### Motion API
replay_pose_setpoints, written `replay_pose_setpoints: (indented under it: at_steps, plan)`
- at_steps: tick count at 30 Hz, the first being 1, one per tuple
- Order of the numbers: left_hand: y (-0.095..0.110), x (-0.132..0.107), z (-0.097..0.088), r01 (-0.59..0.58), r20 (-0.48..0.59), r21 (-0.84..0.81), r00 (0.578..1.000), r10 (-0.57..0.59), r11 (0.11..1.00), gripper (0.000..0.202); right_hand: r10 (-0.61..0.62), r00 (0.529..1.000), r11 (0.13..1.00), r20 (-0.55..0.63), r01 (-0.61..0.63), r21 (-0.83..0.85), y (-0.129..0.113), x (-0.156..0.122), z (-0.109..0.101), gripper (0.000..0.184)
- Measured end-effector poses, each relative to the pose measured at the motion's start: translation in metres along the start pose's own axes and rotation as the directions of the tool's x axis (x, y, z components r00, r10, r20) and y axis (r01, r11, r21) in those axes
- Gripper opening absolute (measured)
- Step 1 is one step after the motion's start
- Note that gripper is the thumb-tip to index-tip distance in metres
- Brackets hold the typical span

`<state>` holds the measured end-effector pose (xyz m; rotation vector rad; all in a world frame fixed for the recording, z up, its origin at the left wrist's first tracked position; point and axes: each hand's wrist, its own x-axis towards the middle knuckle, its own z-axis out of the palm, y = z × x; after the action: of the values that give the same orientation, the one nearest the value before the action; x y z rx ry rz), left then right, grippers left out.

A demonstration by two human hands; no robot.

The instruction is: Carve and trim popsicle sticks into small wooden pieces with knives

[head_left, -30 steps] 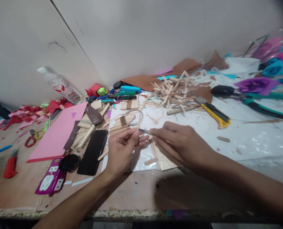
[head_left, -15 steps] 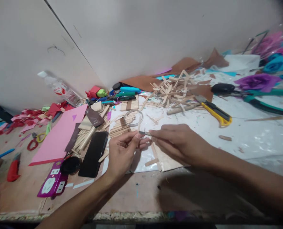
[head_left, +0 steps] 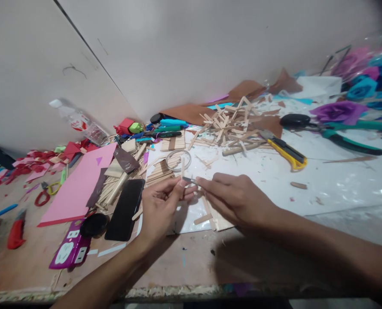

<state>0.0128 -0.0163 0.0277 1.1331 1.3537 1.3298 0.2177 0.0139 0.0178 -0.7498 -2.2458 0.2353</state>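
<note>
Hands, two, both pinched narrow: left hand [head_left: 158, 208], right hand [head_left: 239, 199]. Stick heap [head_left: 225, 125]: is spread beyond the right hand. Dark-tipped tool [head_left: 191, 180]: is gripped by the right hand, pointed leftward. Slim wooden stick [head_left: 183, 165]: is held upright by left thumb and fingers, at the tool's tip; judged light, stiff, easily snapped; best gripped low, close below the tip.

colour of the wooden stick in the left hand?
Pale tan, plain; the wooden stick in the left hand shows in the head view.
</note>
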Motion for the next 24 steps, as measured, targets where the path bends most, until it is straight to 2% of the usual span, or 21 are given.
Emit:
replay_pose_setpoints:
  at_steps: [2,5,9,11,14,21,24]
  plan:
    - [0.0,0.001,-0.001,-0.016,0.009,0.01,1.0,0.016,1.0,0.019,0.005,1.0,0.999,-0.011,-0.005,0.032,-0.002,-0.002,0.004,0.033]
    - [0.0,0.0,0.0,-0.04,0.073,0.001,0.997,0.04,0.999,0.018,-0.047,0.998,0.99,-0.046,0.053,0.129,0.008,0.002,-0.002,0.026]
    - [-0.002,-0.002,0.001,-0.007,0.111,-0.015,0.994,0.009,1.0,0.018,-0.103,0.992,0.969,0.069,0.085,0.234,0.02,0.01,-0.014,0.023]
    - [-0.003,-0.001,0.001,0.006,0.105,-0.024,0.994,-0.004,1.0,0.018,-0.1,0.993,0.975,0.063,0.085,0.207,0.017,0.008,-0.013,0.023]
    - [-0.004,0.0,0.001,-0.002,0.088,-0.041,0.996,0.006,0.999,0.017,-0.024,1.0,0.995,0.009,0.023,0.094,0.008,0.003,-0.005,0.028]
    - [-0.005,0.0,0.002,-0.014,0.092,-0.043,0.996,0.018,0.999,0.016,-0.065,0.998,0.988,0.0,0.064,0.144,0.013,0.004,-0.004,0.026]
    - [-0.005,0.002,0.002,-0.033,0.057,-0.048,0.998,0.035,0.998,0.015,0.001,0.999,0.99,-0.039,0.005,0.141,0.007,0.0,0.004,0.028]
